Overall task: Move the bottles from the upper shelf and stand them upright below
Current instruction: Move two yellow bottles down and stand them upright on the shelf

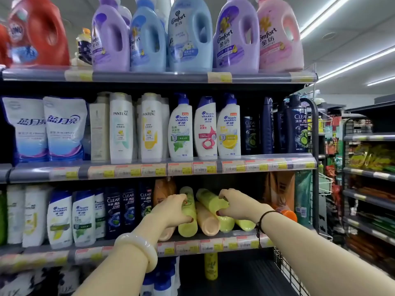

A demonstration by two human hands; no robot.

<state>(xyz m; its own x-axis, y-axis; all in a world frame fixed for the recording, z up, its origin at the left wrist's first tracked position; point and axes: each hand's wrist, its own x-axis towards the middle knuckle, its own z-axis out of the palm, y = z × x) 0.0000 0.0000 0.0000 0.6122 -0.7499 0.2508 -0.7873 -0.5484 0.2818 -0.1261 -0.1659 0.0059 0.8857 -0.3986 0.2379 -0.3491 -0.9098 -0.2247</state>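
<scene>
Several yellow-green and orange bottles lie on their sides on the shelf (213, 244) at hand height. My left hand (171, 210) grips a yellow-green bottle (188, 223) around its middle. My right hand (237, 205) closes on another yellow-green bottle (210, 198) that rests on top of the pile. An orange bottle (206, 221) lies between them, and a further yellow-green one (245, 224) lies under my right wrist. On the shelf below, one yellow-green bottle (211, 266) stands upright.
Clear shampoo bottles (128, 208) stand left of the pile, orange packs (280, 189) and a green bottle (303, 195) to its right. An orange cap (287, 213) pokes out by my right wrist. The lower shelf (245, 274) has a wire side rail (286, 272).
</scene>
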